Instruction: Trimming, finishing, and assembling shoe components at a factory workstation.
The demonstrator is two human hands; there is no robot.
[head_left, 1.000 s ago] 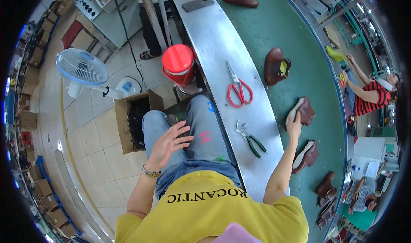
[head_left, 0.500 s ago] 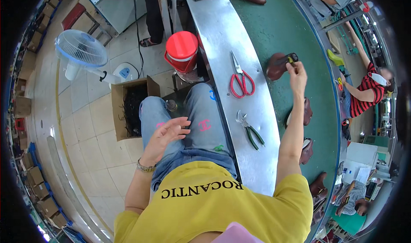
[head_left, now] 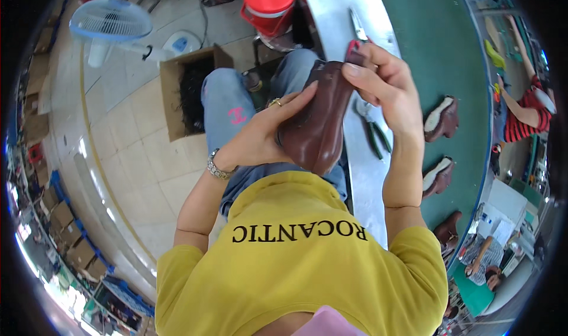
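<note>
I hold a dark brown shoe [head_left: 316, 126] in both hands above my lap. My left hand [head_left: 266, 132] cups its side from the left, fingers spread along the leather. My right hand [head_left: 384, 87] grips its upper end with thumb and fingers. Behind the shoe lies the metal bench edge [head_left: 331, 4], with green-handled pliers [head_left: 374, 129] just right of the shoe and scissors [head_left: 358, 25] partly hidden behind my right hand.
Several brown shoes [head_left: 441, 118] lie on the green conveyor belt [head_left: 426, 34] at the right. A red bucket [head_left: 269, 1], a cardboard box [head_left: 188, 93] and a blue fan [head_left: 109, 22] stand on the tiled floor. Another person in a striped top [head_left: 523, 114] sits far right.
My right hand picked a shoe off the belt and brought it over my lap. My left hand rose from my knee and took hold of it.
</note>
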